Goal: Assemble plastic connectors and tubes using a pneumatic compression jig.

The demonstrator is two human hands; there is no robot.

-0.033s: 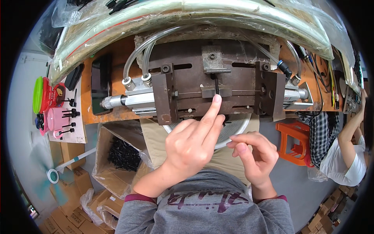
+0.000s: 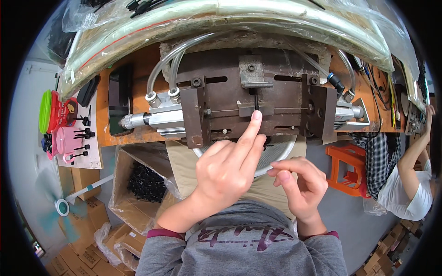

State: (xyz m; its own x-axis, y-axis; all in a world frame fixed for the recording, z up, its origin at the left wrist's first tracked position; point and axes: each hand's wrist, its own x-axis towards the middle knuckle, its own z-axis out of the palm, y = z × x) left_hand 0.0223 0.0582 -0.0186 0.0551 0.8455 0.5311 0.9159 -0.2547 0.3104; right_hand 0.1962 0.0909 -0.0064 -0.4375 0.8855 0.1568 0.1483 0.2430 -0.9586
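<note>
My left hand (image 2: pixel 225 168) reaches up over the front of a brown metal fixture (image 2: pixel 230 99). Its index finger points forward, the tip touching the lower end of a thin black rod-like part (image 2: pixel 256 99). That part stands in a small metal block (image 2: pixel 267 109) at the fixture's middle, below a bolted bracket (image 2: pixel 251 71). The middle finger is stretched too; the others curl under. To the right, my right hand (image 2: pixel 304 184) hovers above my lap, fingers loosely bent and the thumb apart from the index finger. Nothing shows in it, though its palm is hidden.
Air cylinders (image 2: pixel 166 118) with clear hoses (image 2: pixel 159 60) flank the fixture. A round white-rimmed mesh tray (image 2: pixel 289 149) lies under my hands. At left are a carton (image 2: pixel 120 177) of black parts and a pink cup (image 2: pixel 66 140); at right, an orange stool (image 2: pixel 338 172) and another person (image 2: pixel 407 188).
</note>
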